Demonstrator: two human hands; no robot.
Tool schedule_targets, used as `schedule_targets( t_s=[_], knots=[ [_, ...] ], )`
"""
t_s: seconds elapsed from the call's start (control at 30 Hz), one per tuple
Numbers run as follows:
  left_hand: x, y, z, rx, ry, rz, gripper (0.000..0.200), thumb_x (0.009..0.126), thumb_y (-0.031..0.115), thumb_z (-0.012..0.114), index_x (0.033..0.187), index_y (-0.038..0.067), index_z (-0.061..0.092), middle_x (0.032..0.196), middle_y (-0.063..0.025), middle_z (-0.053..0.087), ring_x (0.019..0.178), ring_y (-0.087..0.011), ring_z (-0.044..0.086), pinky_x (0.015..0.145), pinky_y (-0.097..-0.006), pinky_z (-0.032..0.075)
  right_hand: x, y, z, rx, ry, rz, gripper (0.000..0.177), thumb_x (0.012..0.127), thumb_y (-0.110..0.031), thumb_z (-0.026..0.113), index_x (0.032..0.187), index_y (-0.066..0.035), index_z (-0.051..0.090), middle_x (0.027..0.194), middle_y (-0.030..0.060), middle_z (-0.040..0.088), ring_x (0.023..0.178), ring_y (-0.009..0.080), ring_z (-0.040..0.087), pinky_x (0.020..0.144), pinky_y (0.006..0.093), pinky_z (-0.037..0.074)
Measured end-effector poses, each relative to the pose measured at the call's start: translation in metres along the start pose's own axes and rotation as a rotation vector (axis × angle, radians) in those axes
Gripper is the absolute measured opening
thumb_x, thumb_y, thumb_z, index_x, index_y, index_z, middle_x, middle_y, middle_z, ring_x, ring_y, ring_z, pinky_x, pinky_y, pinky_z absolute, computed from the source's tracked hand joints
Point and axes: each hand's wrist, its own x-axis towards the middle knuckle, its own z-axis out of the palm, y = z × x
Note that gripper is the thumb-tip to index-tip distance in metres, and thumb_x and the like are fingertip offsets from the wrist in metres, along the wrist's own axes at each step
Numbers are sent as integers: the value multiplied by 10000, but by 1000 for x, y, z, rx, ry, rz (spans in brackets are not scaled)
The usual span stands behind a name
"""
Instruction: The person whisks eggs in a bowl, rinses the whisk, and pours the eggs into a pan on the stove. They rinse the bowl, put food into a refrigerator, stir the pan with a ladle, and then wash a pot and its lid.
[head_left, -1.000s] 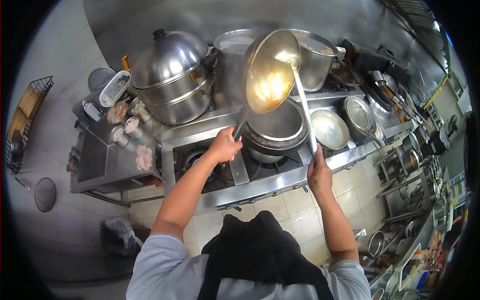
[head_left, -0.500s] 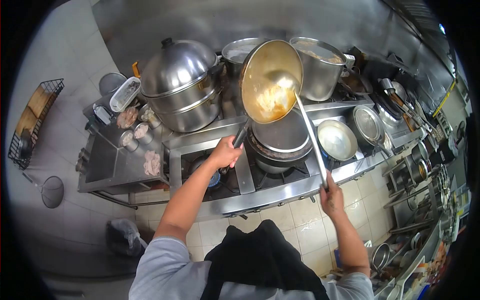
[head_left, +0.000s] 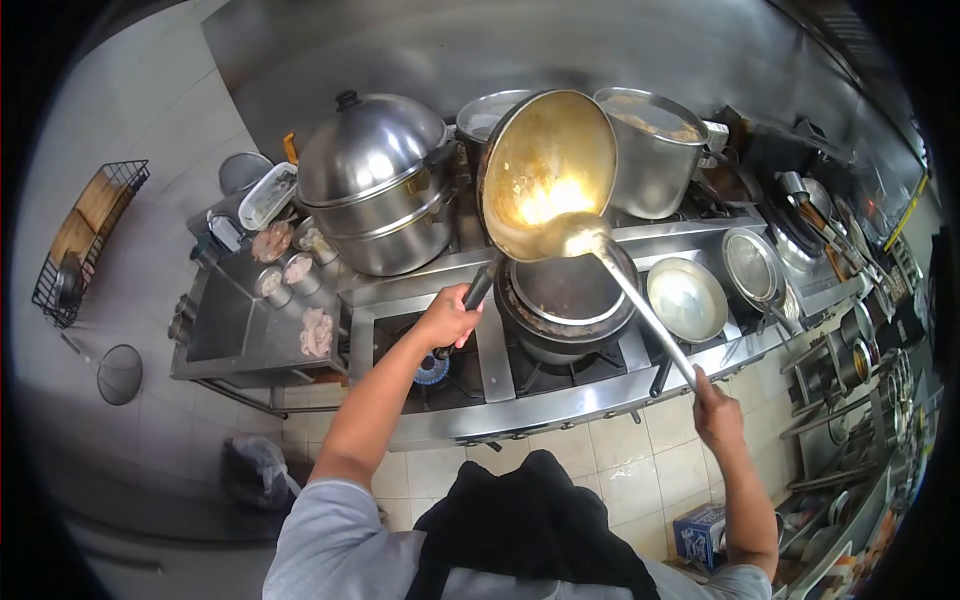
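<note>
My left hand [head_left: 450,317] is closed around the black handle of a wok [head_left: 552,160], which is tipped up steeply so its golden inside faces me. Light glares off the lower part of that inside. My right hand [head_left: 718,412] grips the far end of a long metal ladle [head_left: 578,236], its bowl at the wok's lower rim. Beneath the wok, a dark round lid or pan [head_left: 570,285] rests on a pot over the stove. To the right of it is a shallow pan [head_left: 688,298] with pale liquid.
A large steamer [head_left: 375,185] stands behind on the left, and a tall stockpot [head_left: 650,150] at the back right. A blue flame [head_left: 431,370] burns at the left burner. Raw meat [head_left: 317,332] lies on the side counter [head_left: 230,320]. A strainer [head_left: 752,265] sits further right.
The ladle has moved down from inside the wok to its lower rim, and my right hand has shifted right and lower. The wok remains tipped up in my left hand.
</note>
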Motion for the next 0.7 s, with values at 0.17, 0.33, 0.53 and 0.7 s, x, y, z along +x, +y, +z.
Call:
schedule_targets(
  t_s=[0.17,0.33,0.53,0.7],
  knots=[
    [2,-7,4,-128,-37,-18,125,759,-12,546,858,13,473,535,-41,478,344,-119,443,339,-281,369,38,-37,33,468,143,0,663,789,10,593,1389,-197,404,942,213,649,827,421,631,699,451,509],
    [5,1,8,-149,-72,3,123,752,-12,548,838,19,466,527,-45,477,358,-123,450,338,-282,357,76,-140,30,866,239,6,547,855,33,560,1377,-48,416,1060,224,649,979,248,658,824,303,484],
    [10,7,-1,-16,-56,38,116,745,-14,534,822,23,454,513,-52,477,346,-129,452,342,-290,360,42,-99,28,315,116,-20,678,776,6,592,1402,-162,395,846,179,641,706,419,612,631,457,512],
    [2,-4,-5,41,48,15,118,759,19,573,844,8,491,521,-54,508,349,-139,482,353,-295,371,6,-18,-8,-8,-44,5,655,797,-48,570,1409,-179,379,781,178,621,648,391,619,592,493,503]
  ],
)
